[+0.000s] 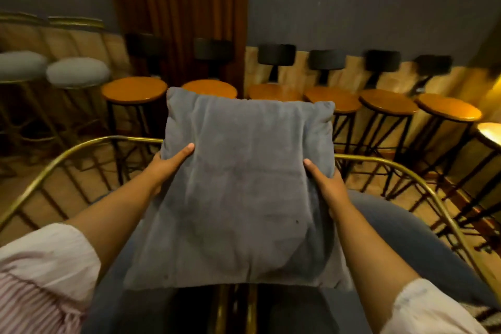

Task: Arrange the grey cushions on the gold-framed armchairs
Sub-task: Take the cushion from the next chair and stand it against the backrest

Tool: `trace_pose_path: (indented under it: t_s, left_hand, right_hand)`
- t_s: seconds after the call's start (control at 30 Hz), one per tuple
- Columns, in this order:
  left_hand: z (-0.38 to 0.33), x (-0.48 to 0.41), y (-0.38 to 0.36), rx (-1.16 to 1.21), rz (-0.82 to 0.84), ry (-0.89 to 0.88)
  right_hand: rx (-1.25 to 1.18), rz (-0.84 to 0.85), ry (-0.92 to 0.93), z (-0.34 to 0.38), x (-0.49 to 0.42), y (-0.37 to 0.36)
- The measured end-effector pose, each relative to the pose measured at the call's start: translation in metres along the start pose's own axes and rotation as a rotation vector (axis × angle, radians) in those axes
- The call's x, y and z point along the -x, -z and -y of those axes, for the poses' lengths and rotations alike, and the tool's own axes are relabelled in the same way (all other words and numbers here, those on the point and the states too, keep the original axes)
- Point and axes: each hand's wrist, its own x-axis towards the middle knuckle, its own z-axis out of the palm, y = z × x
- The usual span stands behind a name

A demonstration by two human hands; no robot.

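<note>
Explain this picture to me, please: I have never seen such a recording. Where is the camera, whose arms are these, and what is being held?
There is no machine here. The one camera sits on a person's head, looking forward and down, so the arms are their own. The left hand and right hand each have a grip on one side of a square grey velvet cushion, held over a grey-seated armchair with a curved gold metal frame. Behind stands a row of round wooden bar stools.

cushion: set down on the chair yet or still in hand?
In hand. The grey cushion is gripped at both side edges by the left hand and right hand, held over the armchair. Whether its bottom edge touches the seat: cannot tell.
</note>
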Motion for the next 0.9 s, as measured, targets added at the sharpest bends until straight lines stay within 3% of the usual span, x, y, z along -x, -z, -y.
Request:
trace_pose_path:
  t_s: [0.2,0.43,0.6,0.9]
  left_hand:
    - [0.013,-0.048,0.138,0.003,-0.06,0.056]
    - [0.006,-0.157,0.231,0.017,-0.085,0.051]
    - [0.013,-0.238,0.252,0.087,0.003,0.024]
    - [0.102,-0.34,0.239,0.097,-0.117,-0.024]
  right_hand:
    - [0.006,0.123,-0.036,-0.001,0.004,-0.153]
    - [-0.113,0.166,0.027,-0.008,-0.027,-0.29]
    - [-0.015,0.196,0.009,-0.029,-0.073,-0.347]
    - [0.044,0.03,0.074,-0.113,-0.129,-0.401]
